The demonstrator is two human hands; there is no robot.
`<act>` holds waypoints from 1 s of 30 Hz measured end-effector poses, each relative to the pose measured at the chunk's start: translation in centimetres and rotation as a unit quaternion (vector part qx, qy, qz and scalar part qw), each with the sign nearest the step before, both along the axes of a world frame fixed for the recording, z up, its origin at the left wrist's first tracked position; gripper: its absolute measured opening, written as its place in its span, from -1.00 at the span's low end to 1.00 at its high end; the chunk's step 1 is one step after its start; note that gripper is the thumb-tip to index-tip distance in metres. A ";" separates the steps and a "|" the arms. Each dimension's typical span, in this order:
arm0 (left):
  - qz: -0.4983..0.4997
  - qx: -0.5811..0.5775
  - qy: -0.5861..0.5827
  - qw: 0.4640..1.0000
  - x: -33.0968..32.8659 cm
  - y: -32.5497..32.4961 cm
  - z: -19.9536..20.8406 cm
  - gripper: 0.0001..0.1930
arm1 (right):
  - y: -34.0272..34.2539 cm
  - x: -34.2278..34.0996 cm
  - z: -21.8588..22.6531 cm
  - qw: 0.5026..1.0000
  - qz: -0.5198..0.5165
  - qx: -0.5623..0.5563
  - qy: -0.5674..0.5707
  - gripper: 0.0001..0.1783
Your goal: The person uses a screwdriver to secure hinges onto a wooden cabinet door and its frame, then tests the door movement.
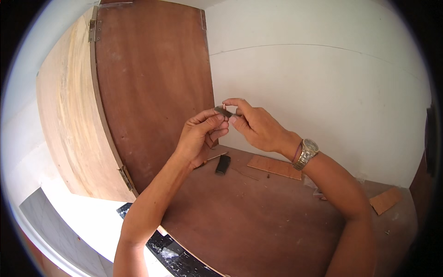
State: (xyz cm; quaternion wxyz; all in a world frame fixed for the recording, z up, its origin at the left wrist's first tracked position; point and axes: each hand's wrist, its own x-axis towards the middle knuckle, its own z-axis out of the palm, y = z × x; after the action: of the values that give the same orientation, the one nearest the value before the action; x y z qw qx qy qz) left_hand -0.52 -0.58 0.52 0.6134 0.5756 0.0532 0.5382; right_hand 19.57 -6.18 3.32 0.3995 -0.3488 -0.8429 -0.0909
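over brown shelf (258,221), left hand (200,138) and right hand (256,125) pinch small metal piece (224,111) between fingertips, black lighter (223,164) below.

I see all this through one camera worn on my head, the left of a pair set side by side, tipped down and forward over my work. It is a wide fisheye, so straight edges bow toward the dark round rim. My forearms rise into it from the lower edge and my left hand (199,138) and right hand (254,124) meet close in front of it, near the middle of the picture. Past them it faces a white wall (323,83), with a wooden door (152,83) standing open at the left and a brown board surface (249,217) filling the lower part below.
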 end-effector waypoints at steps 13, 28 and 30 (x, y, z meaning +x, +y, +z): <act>-0.001 0.009 0.034 0.999 -0.1 -0.7 0.2 -0.82 | -0.3 -0.3 -0.3 0.999 0.020 -0.004 -0.026 -0.54; 0.028 0.051 0.023 0.998 0.4 -0.4 -0.3 -0.89 | 0.6 -0.4 -0.1 0.999 0.024 0.032 -0.006 -0.57; 0.030 0.053 0.021 0.998 0.5 -0.5 -0.2 -0.88 | -0.1 -0.3 0.4 0.999 -0.024 0.022 -0.020 -0.54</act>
State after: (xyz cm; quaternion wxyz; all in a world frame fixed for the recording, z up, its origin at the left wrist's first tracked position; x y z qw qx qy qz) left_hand -0.04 -1.10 0.33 0.5642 0.6166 0.0549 0.5463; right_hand 19.27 -6.24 3.72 0.3877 -0.3580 -0.8400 -0.1261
